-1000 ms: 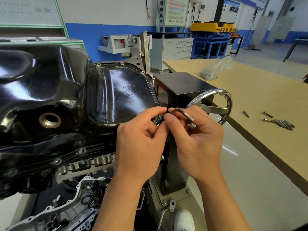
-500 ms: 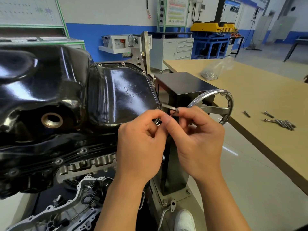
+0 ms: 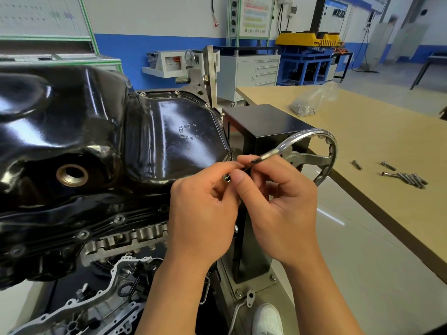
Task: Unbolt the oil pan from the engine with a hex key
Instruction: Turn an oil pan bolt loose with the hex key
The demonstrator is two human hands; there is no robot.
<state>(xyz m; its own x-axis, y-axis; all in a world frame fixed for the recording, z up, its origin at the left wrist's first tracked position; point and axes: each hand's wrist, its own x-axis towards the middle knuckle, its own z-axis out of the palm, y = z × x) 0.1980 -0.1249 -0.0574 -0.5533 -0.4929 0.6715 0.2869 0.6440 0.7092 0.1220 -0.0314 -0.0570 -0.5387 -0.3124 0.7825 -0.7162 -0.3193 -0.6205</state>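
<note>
Hex key, thin, stiff and probably slick steel, sat at the near-right flange of the glossy oil pan, pinched between curled fingertips of left hand and right hand; gripping its long arm's end would likely give leverage.

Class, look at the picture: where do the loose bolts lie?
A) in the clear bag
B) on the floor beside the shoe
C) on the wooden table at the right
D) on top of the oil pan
C: the loose bolts lie in a small cluster on the bare wooden table, to the right of the handwheel.
</note>
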